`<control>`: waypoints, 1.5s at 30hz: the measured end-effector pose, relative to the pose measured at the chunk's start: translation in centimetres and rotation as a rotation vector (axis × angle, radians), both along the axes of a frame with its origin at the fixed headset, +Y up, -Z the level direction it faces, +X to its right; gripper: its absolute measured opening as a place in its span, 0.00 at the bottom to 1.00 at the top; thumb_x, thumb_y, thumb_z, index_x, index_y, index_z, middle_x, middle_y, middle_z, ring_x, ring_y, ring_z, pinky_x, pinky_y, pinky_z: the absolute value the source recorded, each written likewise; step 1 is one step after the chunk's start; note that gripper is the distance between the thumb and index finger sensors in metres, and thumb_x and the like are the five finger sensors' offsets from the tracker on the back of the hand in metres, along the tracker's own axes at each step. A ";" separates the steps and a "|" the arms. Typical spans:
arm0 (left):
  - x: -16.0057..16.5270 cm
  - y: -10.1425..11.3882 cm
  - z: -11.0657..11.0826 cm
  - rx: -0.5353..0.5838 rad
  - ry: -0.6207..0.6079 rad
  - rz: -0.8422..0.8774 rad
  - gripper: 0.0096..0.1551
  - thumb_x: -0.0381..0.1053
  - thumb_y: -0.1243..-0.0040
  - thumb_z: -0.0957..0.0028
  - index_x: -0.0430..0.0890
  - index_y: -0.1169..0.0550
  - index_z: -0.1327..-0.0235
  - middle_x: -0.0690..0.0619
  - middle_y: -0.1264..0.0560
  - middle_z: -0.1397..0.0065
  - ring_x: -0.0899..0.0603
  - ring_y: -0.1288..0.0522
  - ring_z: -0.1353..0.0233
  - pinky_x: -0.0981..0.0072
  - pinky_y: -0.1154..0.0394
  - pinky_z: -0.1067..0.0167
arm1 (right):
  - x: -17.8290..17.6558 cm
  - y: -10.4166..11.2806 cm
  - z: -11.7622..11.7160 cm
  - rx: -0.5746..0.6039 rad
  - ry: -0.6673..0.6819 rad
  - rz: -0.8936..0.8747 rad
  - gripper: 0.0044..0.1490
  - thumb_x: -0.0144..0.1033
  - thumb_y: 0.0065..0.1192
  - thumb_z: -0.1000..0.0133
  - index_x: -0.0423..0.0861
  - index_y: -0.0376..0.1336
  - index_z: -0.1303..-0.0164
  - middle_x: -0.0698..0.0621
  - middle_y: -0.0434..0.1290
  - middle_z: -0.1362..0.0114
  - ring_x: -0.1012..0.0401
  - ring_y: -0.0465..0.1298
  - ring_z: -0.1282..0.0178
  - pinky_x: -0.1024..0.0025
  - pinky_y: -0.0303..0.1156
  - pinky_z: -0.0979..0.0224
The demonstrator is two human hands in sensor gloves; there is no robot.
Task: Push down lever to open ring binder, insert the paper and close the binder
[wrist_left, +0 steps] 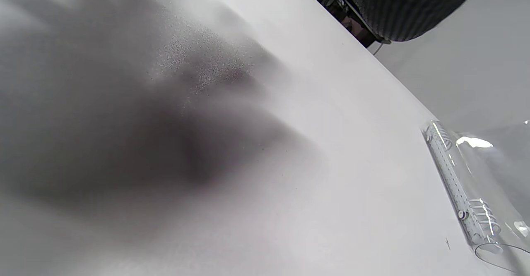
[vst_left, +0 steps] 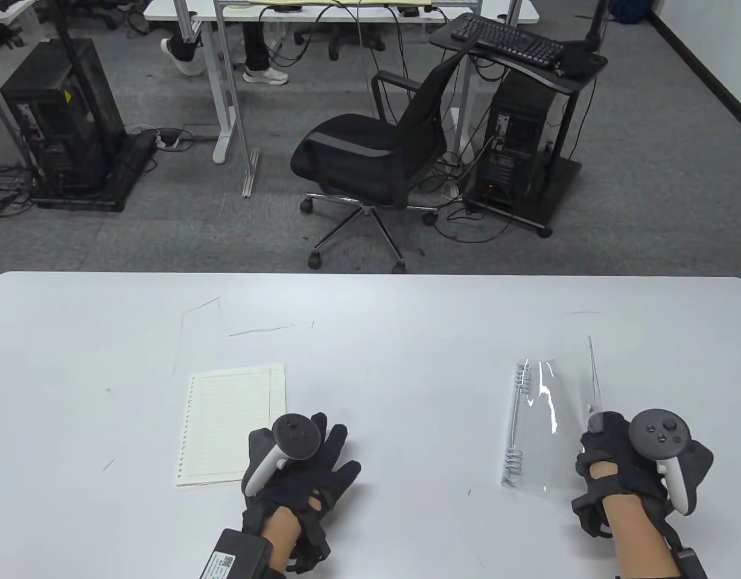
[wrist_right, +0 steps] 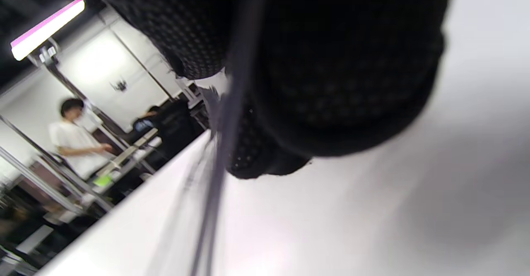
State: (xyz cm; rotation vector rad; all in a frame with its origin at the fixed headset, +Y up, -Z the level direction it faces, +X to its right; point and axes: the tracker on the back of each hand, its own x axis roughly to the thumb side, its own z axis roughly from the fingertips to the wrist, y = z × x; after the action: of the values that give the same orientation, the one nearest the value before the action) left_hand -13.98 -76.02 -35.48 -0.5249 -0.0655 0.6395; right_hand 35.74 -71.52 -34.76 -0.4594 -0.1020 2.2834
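The binder (vst_left: pixel 542 422) lies toward the table's (vst_left: pixel 370 301) right end, near the front edge, its metal ring spine (vst_left: pixel 515 422) running roughly front to back along the binder's left side. The right hand (vst_left: pixel 624 464) has its fingers curled round the free edge of the clear cover (vst_left: pixel 594 386) and holds it lifted — the cover stands up from the spine like an open door, and in the right wrist view its thin edge passes between the gloved fingers. The paper (vst_left: pixel 232 422), a punched lined stack, lies flat well to the left of the binder, its long side also front to back and its row of holes on the far-left edge, away from the spine. The left hand (vst_left: pixel 301 458) rests just beside the paper's front right corner, fingers spread and straight, gripping nothing. So the left hand is much the nearer to the paper, while the right is taken up with the cover. The lever itself is too small to make out, though I judge it sits at one end of the spine — which lies between the two hands, closer to the right.
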 end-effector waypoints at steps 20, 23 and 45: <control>0.1 -0.1 0.0 0.002 0.001 -0.005 0.44 0.70 0.47 0.51 0.65 0.49 0.23 0.64 0.69 0.17 0.41 0.79 0.21 0.41 0.71 0.31 | -11.0 -4.0 0.8 -0.084 0.284 -0.229 0.30 0.34 0.68 0.48 0.39 0.62 0.38 0.38 0.63 0.22 0.51 0.86 0.56 0.64 0.86 0.62; 0.2 -0.1 -0.1 0.002 -0.004 -0.010 0.44 0.71 0.47 0.51 0.65 0.49 0.23 0.64 0.69 0.17 0.41 0.79 0.22 0.41 0.71 0.31 | -11.4 -3.8 0.8 -0.091 0.274 -0.023 0.28 0.38 0.69 0.48 0.40 0.63 0.41 0.38 0.58 0.20 0.43 0.75 0.41 0.53 0.78 0.50; 11.3 -2.3 2.4 0.074 -0.410 -0.115 0.52 0.74 0.50 0.52 0.68 0.67 0.31 0.70 0.83 0.27 0.43 0.85 0.24 0.41 0.75 0.32 | -12.1 -4.6 -0.3 -0.381 0.339 0.641 0.48 0.61 0.58 0.46 0.41 0.47 0.29 0.37 0.28 0.16 0.35 0.35 0.23 0.34 0.50 0.27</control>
State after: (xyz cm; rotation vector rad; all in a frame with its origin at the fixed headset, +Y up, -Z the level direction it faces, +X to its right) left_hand -2.72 -78.30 -33.07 -0.5780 -0.4410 0.4082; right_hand 23.64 -76.08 -35.08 -0.2376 0.4210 2.9945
